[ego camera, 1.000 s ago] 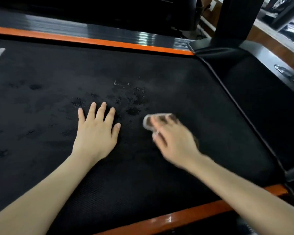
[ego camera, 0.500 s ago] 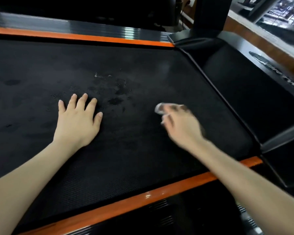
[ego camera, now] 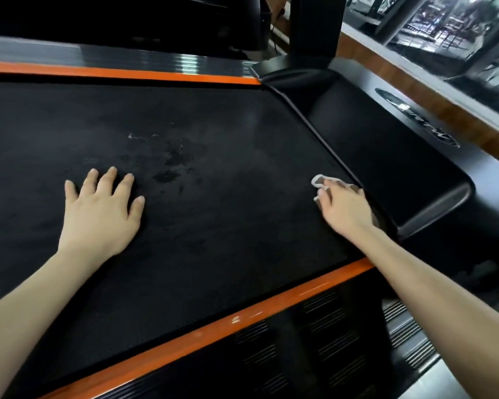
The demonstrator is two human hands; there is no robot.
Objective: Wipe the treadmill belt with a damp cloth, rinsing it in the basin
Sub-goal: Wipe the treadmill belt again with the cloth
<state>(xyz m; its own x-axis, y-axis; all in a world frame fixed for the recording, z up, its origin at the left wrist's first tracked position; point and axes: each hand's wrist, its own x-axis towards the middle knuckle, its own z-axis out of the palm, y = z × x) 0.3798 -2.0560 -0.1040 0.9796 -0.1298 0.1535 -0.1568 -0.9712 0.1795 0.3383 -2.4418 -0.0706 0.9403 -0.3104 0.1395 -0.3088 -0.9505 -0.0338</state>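
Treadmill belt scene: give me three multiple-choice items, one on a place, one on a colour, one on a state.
1. Where on the belt does the cloth lie?
A. In a basin
B. At the belt's right edge, under the right hand, beside the black cover
C. At the belt's left end

2. What colour are the rails along the belt's two long sides?
A. Blue
B. White
C. Orange

3. How does the left hand lie?
A. Flat on the belt, fingers spread, holding nothing
B. Gripping the cloth
C. Raised off the belt

Answers:
1 B: a pale edge of the cloth shows past the right hand's fingers, next to the cover.
2 C: both the near and the far strip are orange.
3 A: the palm is down on the belt and the cloth is well away from it.
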